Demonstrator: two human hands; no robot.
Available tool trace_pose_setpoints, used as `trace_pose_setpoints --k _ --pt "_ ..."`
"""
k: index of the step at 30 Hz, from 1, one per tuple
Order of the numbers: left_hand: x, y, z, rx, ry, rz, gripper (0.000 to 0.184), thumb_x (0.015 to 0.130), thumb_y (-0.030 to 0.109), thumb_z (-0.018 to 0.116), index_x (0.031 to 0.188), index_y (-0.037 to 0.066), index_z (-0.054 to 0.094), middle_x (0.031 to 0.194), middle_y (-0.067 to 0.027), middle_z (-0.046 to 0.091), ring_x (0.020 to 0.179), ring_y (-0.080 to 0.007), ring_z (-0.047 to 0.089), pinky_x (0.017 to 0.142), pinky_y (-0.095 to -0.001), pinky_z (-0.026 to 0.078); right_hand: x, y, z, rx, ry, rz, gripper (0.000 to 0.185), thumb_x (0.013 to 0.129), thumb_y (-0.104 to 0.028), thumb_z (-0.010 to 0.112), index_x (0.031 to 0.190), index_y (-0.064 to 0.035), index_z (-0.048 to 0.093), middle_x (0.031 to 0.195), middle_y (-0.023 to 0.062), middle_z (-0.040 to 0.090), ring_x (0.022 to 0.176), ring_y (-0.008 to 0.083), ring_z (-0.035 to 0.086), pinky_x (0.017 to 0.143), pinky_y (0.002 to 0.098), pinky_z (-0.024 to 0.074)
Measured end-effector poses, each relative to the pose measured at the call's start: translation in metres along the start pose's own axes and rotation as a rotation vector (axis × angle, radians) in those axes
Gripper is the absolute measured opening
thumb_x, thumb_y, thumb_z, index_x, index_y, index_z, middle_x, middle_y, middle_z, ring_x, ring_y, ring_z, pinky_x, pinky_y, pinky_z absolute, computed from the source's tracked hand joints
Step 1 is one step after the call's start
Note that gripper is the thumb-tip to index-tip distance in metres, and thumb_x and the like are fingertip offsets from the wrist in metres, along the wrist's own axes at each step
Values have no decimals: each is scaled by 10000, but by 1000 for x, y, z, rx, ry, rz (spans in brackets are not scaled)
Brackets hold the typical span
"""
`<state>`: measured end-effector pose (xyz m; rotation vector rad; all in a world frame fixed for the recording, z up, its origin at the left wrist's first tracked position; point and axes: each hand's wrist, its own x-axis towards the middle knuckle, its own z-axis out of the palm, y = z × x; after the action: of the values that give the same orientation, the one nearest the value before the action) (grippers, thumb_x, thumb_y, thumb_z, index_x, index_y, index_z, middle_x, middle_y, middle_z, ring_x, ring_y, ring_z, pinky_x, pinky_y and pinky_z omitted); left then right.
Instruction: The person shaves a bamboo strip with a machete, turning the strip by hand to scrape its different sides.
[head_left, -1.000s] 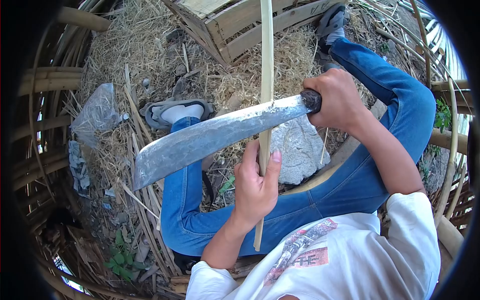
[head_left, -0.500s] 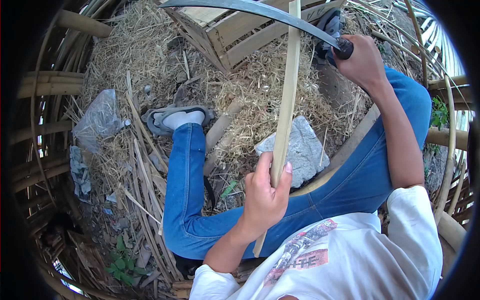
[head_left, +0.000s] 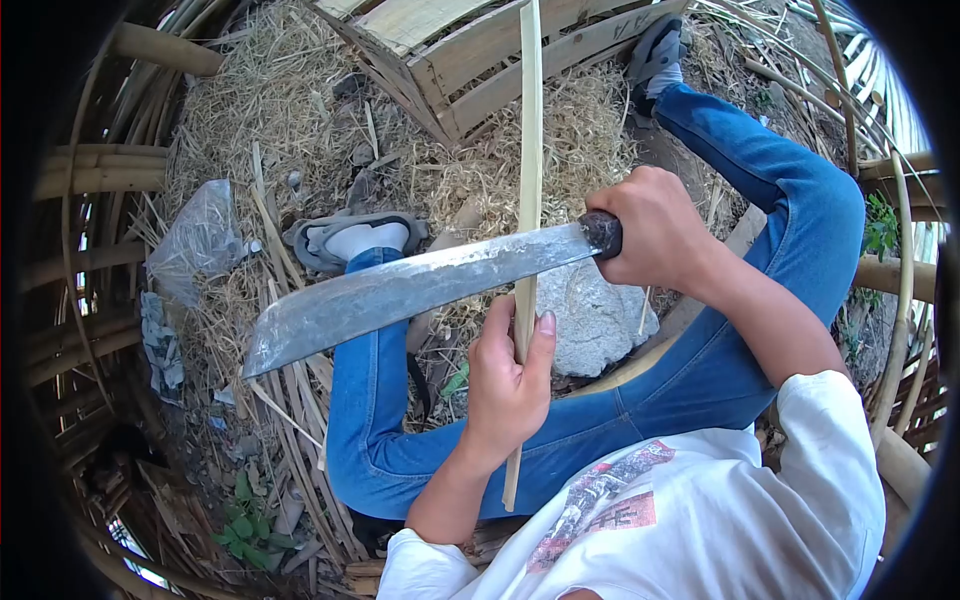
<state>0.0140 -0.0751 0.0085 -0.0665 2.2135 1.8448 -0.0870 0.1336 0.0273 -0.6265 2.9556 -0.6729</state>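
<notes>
My left hand (head_left: 508,385) is closed round the lower part of a long pale bamboo strip (head_left: 531,130), which stands nearly upright in view above my lap. In my right hand (head_left: 655,230) is the dark handle of a machete (head_left: 420,295). Its broad, worn blade points left and crosses in front of the strip, just above my left fingers. Whether the blade's edge touches the strip I cannot tell. Behind the strip, a pale grey stone (head_left: 590,320) lies on the ground between my legs.
A slatted wooden crate (head_left: 480,70) stands ahead. Shavings (head_left: 290,130) cover the ground. At left lie a clear plastic bag (head_left: 200,240) and several bamboo strips (head_left: 300,430). Bamboo fencing (head_left: 95,180) rises at both sides. My sandalled feet (head_left: 355,240) rest on the ground.
My right hand has come down and left towards me, bringing the machete from the strip's upper part to just above my left hand. The blade now shows its flat side. The strip has shifted slightly left.
</notes>
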Motion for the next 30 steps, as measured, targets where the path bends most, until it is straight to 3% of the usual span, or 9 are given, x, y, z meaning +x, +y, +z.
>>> trace_pose_setpoints --k 4,7,10,12,16,23,30 --pt "-1 8 -3 -29 -30 -41 204 1026 187 579 1022 -13 545 612 -26 515 542 -63 470 479 -291 353 1 9 1 -54 97 -15 171 541 -149 695 693 -70 692 612 161 629 662 389 661 675 471 543" --pt "-6 9 -1 -59 -34 -29 168 1032 169 570 1019 6 531 620 11 482 538 -32 428 465 -262 311 5 13 -6 -88 29 50 157 575 -148 699 710 -69 703 632 165 644 686 388 672 694 468 552" --pt "-13 9 1 -75 -65 -5 129 1052 161 548 1030 38 515 652 78 427 544 21 362 454 -214 239 13 42 -12 -95 323 119 154 632 -145 696 755 -56 723 656 189 652 715 403 675 712 469 557" --pt "-15 15 3 -4 -97 22 127 1050 157 550 1026 36 519 659 78 421 557 23 359 465 -210 240 18 66 -32 -82 347 256 159 679 -148 690 788 -41 733 699 212 664 761 417 674 732 475 554" --pt "-12 17 4 25 -112 -1 146 1045 170 563 1009 31 535 681 73 441 579 8 373 485 -215 261 10 65 -37 -123 430 204 178 699 -157 695 812 -24 729 772 213 682 790 426 660 756 482 534" --pt "-5 9 3 79 -29 57 169 1039 176 572 1005 15 534 655 55 464 570 -3 378 471 -246 272 6 14 -10 -4 72 54 156 605 -149 706 734 -64 724 684 198 656 721 386 670 722 475 550" --pt "-10 8 1 40 -46 39 128 1020 111 584 1030 -8 537 634 58 476 566 10 385 458 -239 255 10 25 -6 -150 182 55 158 559 -139 690 704 -75 697 624 154 639 668 377 673 663 459 556"
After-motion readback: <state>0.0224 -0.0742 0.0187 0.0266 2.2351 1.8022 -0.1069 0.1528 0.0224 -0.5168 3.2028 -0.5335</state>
